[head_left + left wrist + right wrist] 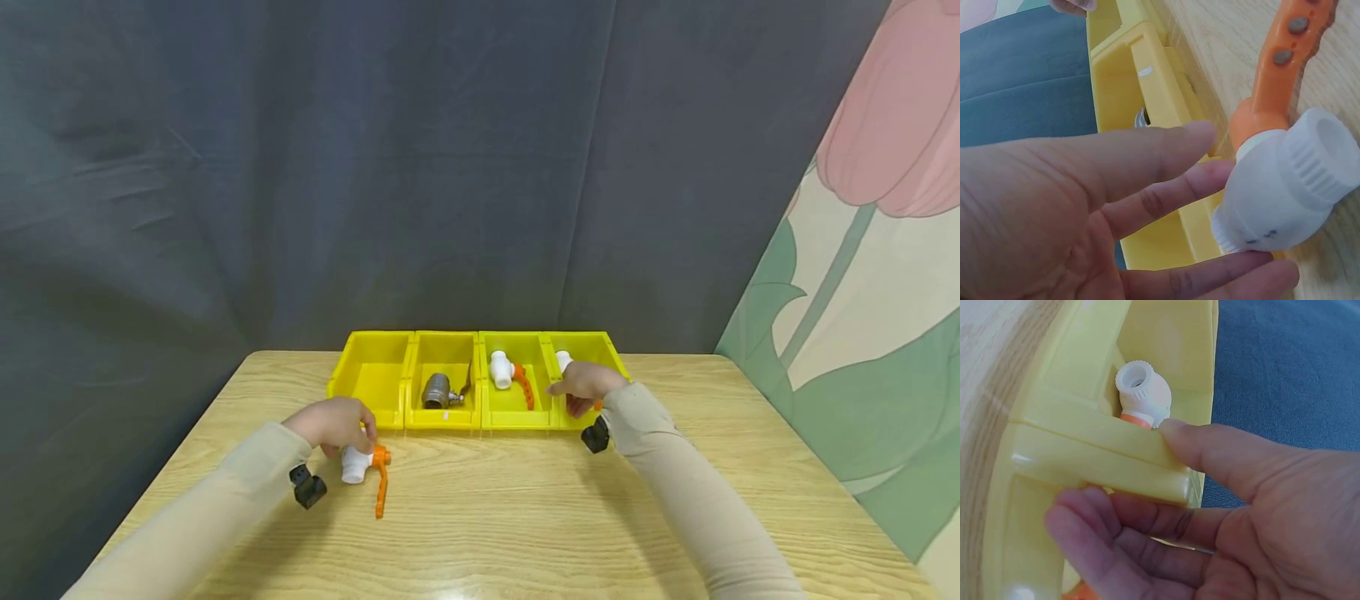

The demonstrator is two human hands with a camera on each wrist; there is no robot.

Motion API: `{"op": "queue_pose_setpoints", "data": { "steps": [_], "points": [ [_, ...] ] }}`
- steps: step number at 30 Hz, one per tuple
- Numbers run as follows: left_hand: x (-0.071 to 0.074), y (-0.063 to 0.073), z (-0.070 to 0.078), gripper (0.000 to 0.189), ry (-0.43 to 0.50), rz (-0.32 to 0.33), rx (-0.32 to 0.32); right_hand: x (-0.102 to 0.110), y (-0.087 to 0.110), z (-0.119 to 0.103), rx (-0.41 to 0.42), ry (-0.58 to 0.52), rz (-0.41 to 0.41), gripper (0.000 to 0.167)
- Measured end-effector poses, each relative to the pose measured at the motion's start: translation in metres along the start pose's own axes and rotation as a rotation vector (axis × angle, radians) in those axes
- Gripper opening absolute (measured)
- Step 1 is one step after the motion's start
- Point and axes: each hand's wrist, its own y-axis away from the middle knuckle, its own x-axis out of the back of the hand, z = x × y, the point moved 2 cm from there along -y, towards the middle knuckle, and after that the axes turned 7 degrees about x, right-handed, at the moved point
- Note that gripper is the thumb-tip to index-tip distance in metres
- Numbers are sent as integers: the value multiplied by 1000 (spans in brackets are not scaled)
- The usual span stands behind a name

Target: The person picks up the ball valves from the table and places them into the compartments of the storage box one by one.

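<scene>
A white plastic ball valve [356, 467] with an orange lever handle is close over the wooden table, in front of the leftmost bin. My left hand [339, 425] is right behind it. In the left wrist view the thumb [1175, 150] stays apart from the valve [1285, 187], and nearly straight fingers reach beside and behind its body. My right hand [588, 386] is at the rightmost yellow bin [1104, 450], thumb on one side of the divider and curled fingers on the other. Another white valve [563, 360] in that bin is partly hidden by this hand.
The yellow bins stand in a row at the table's back edge. A metal valve [437, 392] lies in the second bin, and a white valve with an orange handle [502, 371] in the third. A dark curtain [450, 167] hangs behind the table [487, 525].
</scene>
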Motion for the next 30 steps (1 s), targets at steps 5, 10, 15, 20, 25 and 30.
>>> {"op": "queue_pose_setpoints", "data": {
  "steps": [5,10,15,20,25,30],
  "points": [
    [-5,-2,-2,5,12,18,5,-1,-1,1,-10,3,1,31],
    [-10,-3,-4,11,25,20,21,-1,-1,1,-5,-6,-3,30],
    [-14,-4,-5,17,34,28,25,-2,-2,0,1,3,-1,30],
    [-19,-5,-5,22,29,25,35,-2,-1,0,-13,-15,-4,30],
    [-23,-4,-4,30,21,29,40,-2,-2,0,-1,-11,-6,30],
    [-24,-5,-3,32,-2,50,23,-1,-3,0,0,-9,-4,30]
  ]
}}
